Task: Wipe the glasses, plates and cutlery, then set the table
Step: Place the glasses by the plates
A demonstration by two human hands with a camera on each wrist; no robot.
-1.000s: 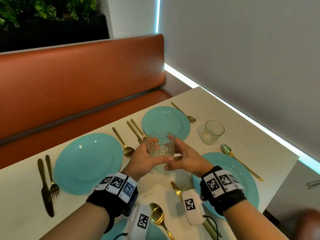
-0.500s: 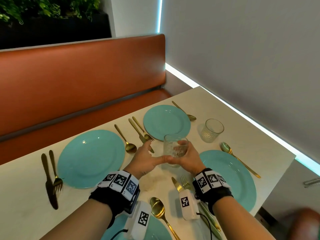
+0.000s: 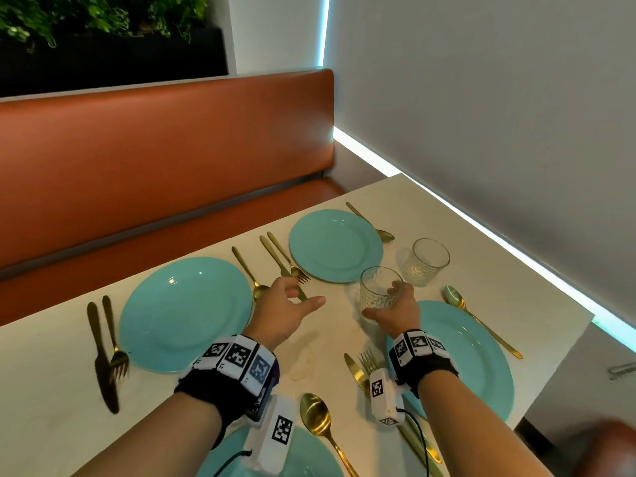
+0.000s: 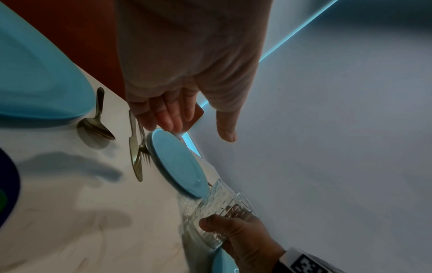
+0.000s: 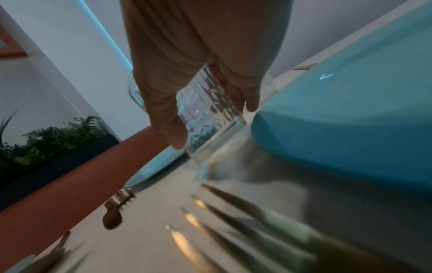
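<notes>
Glass (image 3: 380,289) is standing upright, gripped by the right hand (image 3: 395,309) whose fingers are curling round it, going down at the near plate's (image 3: 481,356) corner, while the left hand (image 3: 287,304) is hovering slack, holding nothing.

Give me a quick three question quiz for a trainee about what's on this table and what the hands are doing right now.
1. True or false: the left hand is holding a glass.
2. Which hand grips the held glass? A) left B) right C) both
3. Fill in: the second glass stands on the table beside the ____ held glass.

Key: 1 false, it is open and holds nothing. 2 B, the right hand. 3 upright.
</notes>
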